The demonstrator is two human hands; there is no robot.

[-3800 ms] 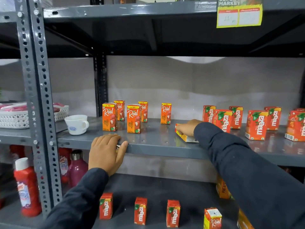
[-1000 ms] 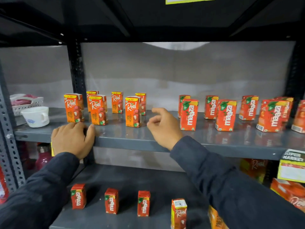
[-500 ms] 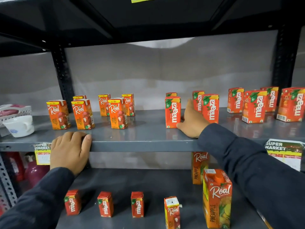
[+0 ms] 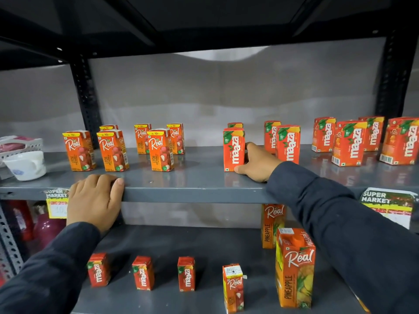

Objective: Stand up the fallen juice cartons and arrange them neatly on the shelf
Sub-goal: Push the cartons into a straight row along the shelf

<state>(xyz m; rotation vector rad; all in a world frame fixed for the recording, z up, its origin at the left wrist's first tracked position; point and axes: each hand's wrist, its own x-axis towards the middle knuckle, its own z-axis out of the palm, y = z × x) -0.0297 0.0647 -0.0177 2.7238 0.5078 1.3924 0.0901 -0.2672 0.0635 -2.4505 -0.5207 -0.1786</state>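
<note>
- The right hand (image 4: 257, 165) rests on the middle shelf (image 4: 192, 191) against the right side of an upright Maaza carton (image 4: 234, 150); the thumb lies at the carton's base, while the fingers go behind it, so whether they wrap it or only touch it is hard to tell.
- The left hand (image 4: 95, 200) is draped over the shelf's front lip, fingers curled loosely on the edge and holding no carton — a brace, it seems.
- The carton stands at the left end of the Maaza group, well apart from the Real litchi cartons (image 4: 118, 149) further left; nothing on this shelf looks fallen.
- Judged by look, the small carton is light and fairly stiff, though its walls would dent under a hard squeeze, and its glossy skin may slide on the painted metal.
- Being narrow and tall, it would tip if pushed high — best taken low on its two side faces, or nudged at the base.
</note>
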